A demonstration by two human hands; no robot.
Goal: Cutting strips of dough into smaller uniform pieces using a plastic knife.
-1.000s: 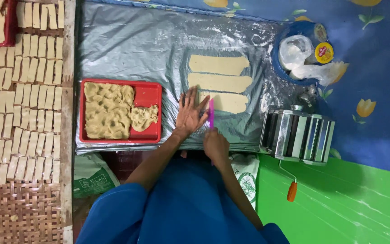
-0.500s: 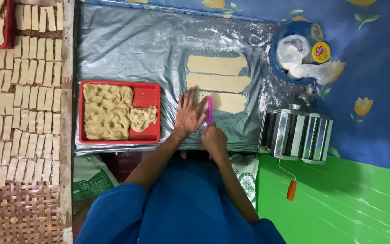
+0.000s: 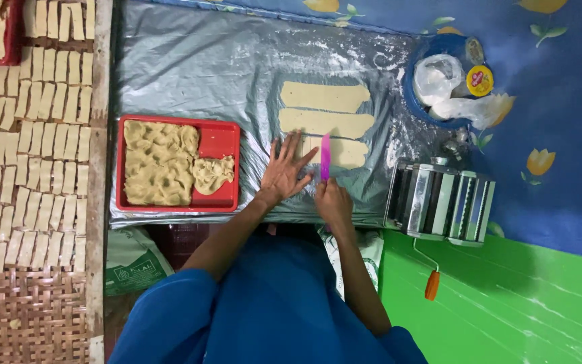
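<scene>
**Three dough strips on the foil, pink blade on the nearest one**

Three pale dough strips lie side by side on the silver foil sheet (image 3: 190,74), and the action is at the nearest dough strip (image 3: 346,152). Left hand (image 3: 286,171) is flat, fingers spread wide, pressing down on the near end of that strip. Right hand (image 3: 332,200) is closed around the handle of a pink knife (image 3: 325,157), blade standing across the strip just beside the left fingertips. The middle strip (image 3: 326,123) and the far strip (image 3: 325,97) sit untouched just beyond, close together but apart.

Off to the left of the hands, a red tray (image 3: 218,140) rests on the foil, most of it filled with lumpy raw dough (image 3: 159,162), one corner bare. Further left, rows of small cut dough pieces (image 3: 42,135) line a woven mat (image 3: 21,313). To the right of the right hand stands a metal pasta roller (image 3: 440,201) with an orange-handled crank (image 3: 432,284) hanging down. Beyond it, a blue bowl (image 3: 412,67) holds a white plastic bag (image 3: 439,77) and a small round tin. Blue sleeves fill the bottom of the view.
</scene>
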